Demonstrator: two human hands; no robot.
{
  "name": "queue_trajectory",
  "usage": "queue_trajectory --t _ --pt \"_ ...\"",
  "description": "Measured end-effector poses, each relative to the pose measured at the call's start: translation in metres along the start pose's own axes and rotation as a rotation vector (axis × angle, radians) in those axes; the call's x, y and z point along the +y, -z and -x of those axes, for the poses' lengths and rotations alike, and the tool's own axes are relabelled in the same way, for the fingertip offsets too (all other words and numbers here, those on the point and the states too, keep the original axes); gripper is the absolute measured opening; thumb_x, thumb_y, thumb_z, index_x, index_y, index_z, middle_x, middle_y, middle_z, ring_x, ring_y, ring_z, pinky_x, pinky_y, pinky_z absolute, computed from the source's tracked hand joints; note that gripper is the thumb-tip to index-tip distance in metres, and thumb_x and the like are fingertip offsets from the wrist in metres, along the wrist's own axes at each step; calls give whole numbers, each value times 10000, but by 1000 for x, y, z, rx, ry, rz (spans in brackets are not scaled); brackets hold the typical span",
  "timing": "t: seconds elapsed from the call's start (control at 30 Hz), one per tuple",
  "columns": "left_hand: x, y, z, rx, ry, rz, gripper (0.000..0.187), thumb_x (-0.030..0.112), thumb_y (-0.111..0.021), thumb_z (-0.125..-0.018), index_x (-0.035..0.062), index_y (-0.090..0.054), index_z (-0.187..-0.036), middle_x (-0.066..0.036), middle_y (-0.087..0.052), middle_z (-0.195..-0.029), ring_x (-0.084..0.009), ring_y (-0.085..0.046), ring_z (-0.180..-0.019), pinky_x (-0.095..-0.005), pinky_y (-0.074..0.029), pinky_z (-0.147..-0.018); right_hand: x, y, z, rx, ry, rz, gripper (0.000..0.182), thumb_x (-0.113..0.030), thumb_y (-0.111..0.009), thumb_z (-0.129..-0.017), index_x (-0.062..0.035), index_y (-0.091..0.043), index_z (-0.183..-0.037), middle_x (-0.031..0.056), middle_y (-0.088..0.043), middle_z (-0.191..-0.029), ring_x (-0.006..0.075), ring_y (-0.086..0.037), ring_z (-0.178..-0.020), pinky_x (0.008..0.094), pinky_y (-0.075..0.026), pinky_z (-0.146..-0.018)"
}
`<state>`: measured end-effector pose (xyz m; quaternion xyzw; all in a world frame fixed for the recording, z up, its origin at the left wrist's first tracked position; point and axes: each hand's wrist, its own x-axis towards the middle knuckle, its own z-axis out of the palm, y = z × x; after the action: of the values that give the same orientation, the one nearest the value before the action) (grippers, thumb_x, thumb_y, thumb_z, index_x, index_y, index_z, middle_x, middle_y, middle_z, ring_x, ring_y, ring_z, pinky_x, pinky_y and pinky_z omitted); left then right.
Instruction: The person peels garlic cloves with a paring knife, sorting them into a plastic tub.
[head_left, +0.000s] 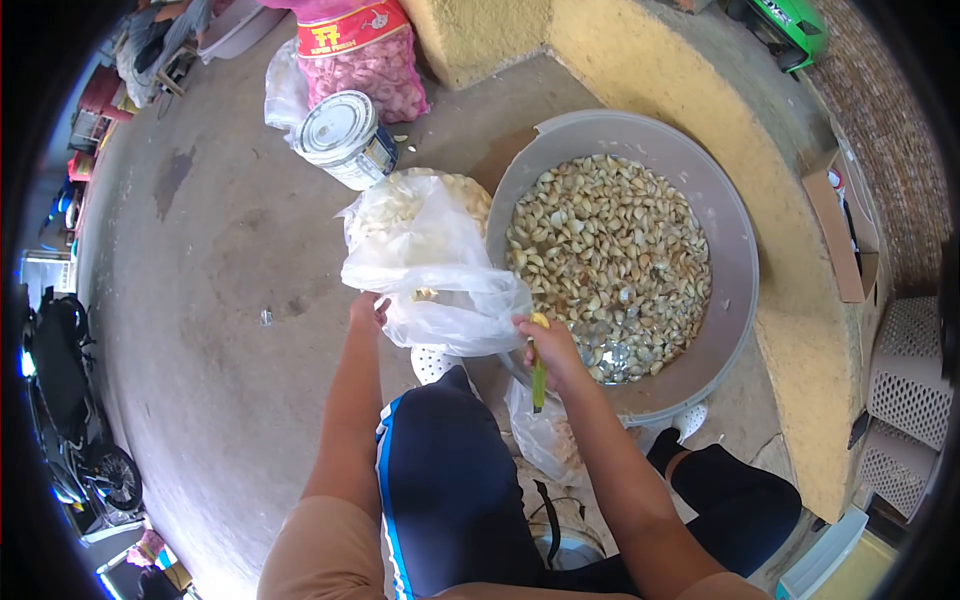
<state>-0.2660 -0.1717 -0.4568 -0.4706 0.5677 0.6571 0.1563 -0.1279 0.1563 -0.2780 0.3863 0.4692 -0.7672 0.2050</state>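
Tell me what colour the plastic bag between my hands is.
The plastic bag is translucent white, clearest in the head view.

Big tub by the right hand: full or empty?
Partly full: garlic cloves spread across the inside of the tub, and its bare inner wall shows between them and the rim.

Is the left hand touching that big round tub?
Apart. The head view shows the white plastic bag between the left hand and the tub.

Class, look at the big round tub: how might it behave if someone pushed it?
The tub would probably feel heavy, being loaded with many cloves. Its contents might slosh, since glossy reflections suggest water. Being broad, it would likely resist tipping.
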Motion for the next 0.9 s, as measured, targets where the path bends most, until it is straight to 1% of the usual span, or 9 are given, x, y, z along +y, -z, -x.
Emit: queue_trajectory --t 0.07,0.2,0.3,0.43,0.53,0.63,0.73,0.83,0.9 --pt "0 3 -8 4 18 -51 274 209 -531 -815 57 -494 -1040 -59 -533 -919 -183 -590 -733 -257 -421 -447 -1 2 -2 -6 -16 0 240 -118 -522 -800 -40 -573 -1021 7 -495 -727 81 -411 -463 234 -385 -433" --pt "25 -2 36 72 -192 -40 280 143 -505 -789 52 -519 -1053 -59 -556 -930 -195 -604 -701 -311 -489 -485 -6 0 2 5 -1 -21 236 -118 -522 -796 -37 -578 -1010 12 -513 -722 79 -412 -448 234 -385 -423" --pt "50 0 75 147 -316 -113 240 130 -480 -788 50 -540 -1007 -56 -567 -883 -201 -606 -689 -300 -477 -475 -9 -1 4 25 38 -39 239 -125 -523 -790 -20 -586 -995 30 -541 -713 80 -421 -424 230 -386 -407" --pt "71 26 95 223 -430 -291 192 193 -439 -804 61 -513 -921 -68 -543 -849 -207 -572 -754 -342 -470 -560 -9 -2 7 51 159 33 266 -125 -535 -782 -20 -591 -1020 29 -540 -690 85 -441 -432 236 -387 -413" --pt "89 40 111 42 -364 -62 180 194 -406 -793 69 -494 -887 -74 -546 -842 -210 -566 -749 -363 -474 -589 -8 -3 10 115 264 120 269 -120 -552 -770 -16 -597 -1015 26 -547 -664 85 -458 -444 239 -389 -419" --pt "104 43 121 37 -409 44 203 211 -409 -809 79 -497 -936 -80 -551 -838 -215 -563 -749 -362 -475 -604 1 4 2 204 458 283 271 -120 -565 -761 -10 -600 -1005 31 -564 -659 83 -468 -451 236 -388 -419" --pt "124 45 134 -205 -431 308 307 224 -451 -836 2 -432 -1048 -120 -560 -942 -264 -583 -805 -378 -507 -624 -3 6 9 251 495 317 290 -144 -583 -758 4 -593 -1007 51 -585 -693 82 -478 -462 228 -383 -409" --pt "137 57 121 -387 -322 217 409 271 -560 -801 -16 -442 -1067 -133 -553 -1009 -269 -586 -845 -364 -507 -681 -16 0 24 316 440 202 320 -165 -606 -756 20 -577 -1016 60 -587 -710 83 -484 -476 223 -378 -399" --pt "130 46 138 -181 -378 -67 454 271 -629 -746 -27 -475 -1052 -146 -569 -1000 -265 -587 -856 -358 -496 -699 -17 -1 26 368 423 148 330 -167 -612 -758 26 -566 -1021 55 -578 -706 80 -485 -486 220 -372 -391"
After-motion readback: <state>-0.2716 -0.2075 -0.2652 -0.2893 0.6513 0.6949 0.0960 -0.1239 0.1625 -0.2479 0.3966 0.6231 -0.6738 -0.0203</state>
